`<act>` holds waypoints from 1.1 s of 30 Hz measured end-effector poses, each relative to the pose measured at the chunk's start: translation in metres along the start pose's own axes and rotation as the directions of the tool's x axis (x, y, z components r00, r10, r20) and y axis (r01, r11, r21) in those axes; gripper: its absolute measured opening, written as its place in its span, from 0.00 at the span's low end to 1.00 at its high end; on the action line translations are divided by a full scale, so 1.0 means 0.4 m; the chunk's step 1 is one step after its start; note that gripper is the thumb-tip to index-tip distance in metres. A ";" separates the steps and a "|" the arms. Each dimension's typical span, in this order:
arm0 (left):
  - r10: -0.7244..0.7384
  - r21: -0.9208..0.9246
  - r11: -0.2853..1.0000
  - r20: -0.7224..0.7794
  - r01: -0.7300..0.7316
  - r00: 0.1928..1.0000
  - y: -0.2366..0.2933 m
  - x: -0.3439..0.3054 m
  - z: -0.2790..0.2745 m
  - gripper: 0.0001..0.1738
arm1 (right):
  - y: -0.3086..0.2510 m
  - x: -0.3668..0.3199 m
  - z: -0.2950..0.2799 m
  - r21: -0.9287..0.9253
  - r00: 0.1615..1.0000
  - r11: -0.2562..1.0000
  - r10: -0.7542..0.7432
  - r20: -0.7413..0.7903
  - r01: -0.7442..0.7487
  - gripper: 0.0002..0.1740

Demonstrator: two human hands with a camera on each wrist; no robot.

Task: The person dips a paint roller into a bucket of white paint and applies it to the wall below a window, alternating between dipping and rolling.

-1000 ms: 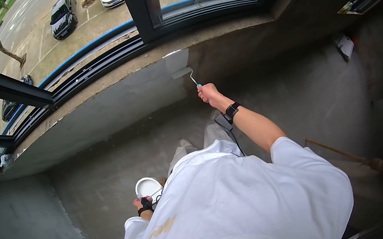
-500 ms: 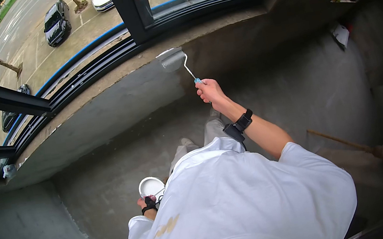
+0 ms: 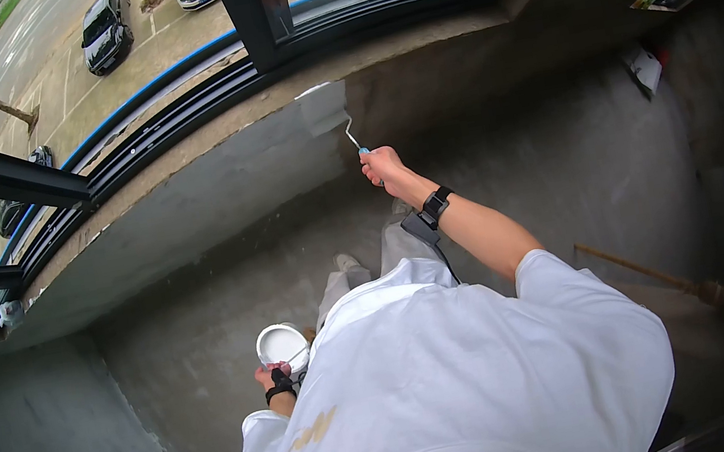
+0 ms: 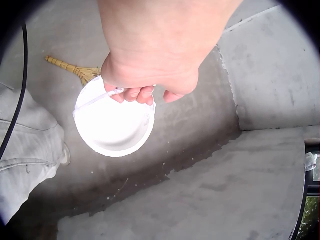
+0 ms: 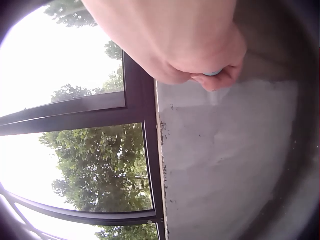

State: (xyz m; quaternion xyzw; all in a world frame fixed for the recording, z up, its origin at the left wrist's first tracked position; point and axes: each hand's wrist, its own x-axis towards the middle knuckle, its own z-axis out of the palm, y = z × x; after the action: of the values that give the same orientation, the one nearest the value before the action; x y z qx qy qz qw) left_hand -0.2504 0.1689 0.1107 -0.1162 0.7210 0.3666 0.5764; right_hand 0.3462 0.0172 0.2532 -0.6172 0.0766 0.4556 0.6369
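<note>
My right hand point(image 3: 385, 167) grips the blue handle point(image 3: 363, 151) of a paint roller, whose bent wire frame point(image 3: 350, 130) reaches up to the wall under the window. The roller head lies against the coated grey strip point(image 3: 327, 119), hard to tell from it. In the right wrist view the right hand point(image 5: 210, 55) is curled round the handle point(image 5: 213, 73) and hides most of the tool. Low at the left side, my left hand point(image 3: 274, 376) holds a white bucket point(image 3: 282, 346); the left wrist view shows its fingers hooked round the thin handle of the bucket point(image 4: 114, 125).
The window frame point(image 3: 173, 124) and rough sill run above the wall. A straw broom point(image 4: 75, 67) lies on the floor beyond the bucket. A long wooden handle point(image 3: 637, 269) is at the right, and a white object with red point(image 3: 645, 70) stands farther back. The feet are below the wall.
The right hand first rose with the roller toward the sill, then came slightly down and left again. The left hand still holds the bucket, almost in place.
</note>
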 end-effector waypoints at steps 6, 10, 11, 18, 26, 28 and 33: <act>-0.008 -0.032 0.999 0.089 0.011 0.996 0.015 -0.028 -0.057 0.16 | 0.046 0.104 0.006 0.019 0.994 0.994 0.108 -0.012 -0.108 0.11; -0.011 -0.094 0.996 0.017 0.013 1.000 0.031 -0.068 -0.127 0.16 | 0.110 0.237 0.004 0.053 0.982 0.982 0.184 -0.034 -0.182 0.12; 0.017 -0.059 0.998 -0.021 -0.018 1.000 0.025 -0.085 -0.137 0.16 | 0.126 0.269 0.004 0.034 0.982 0.983 0.184 -0.049 -0.182 0.12; 0.008 0.038 0.999 -0.084 -0.005 0.996 -0.012 -0.169 -0.134 0.17 | 0.140 0.307 -0.028 -0.025 0.986 0.988 0.151 -0.065 -0.153 0.13; -0.062 0.096 0.994 0.061 0.056 0.996 0.001 -0.045 -0.137 0.18 | 0.012 0.057 -0.056 -0.036 0.999 0.999 0.035 -0.019 -0.035 0.09; -0.059 0.118 0.992 0.050 0.053 0.997 -0.004 -0.039 -0.106 0.18 | -0.022 -0.020 -0.055 -0.046 0.999 0.999 0.015 -0.028 -0.017 0.09; -0.075 0.170 0.984 0.115 0.054 0.991 0.006 -0.020 -0.017 0.17 | -0.068 -0.097 -0.069 -0.032 0.998 0.998 -0.057 -0.007 0.056 0.09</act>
State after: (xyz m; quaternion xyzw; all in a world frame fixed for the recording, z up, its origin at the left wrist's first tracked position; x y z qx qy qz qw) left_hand -0.2545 0.1640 0.1195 -0.0684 0.7086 0.2925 0.6384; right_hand 0.3552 -0.0205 0.2920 -0.6310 0.0544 0.4361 0.6392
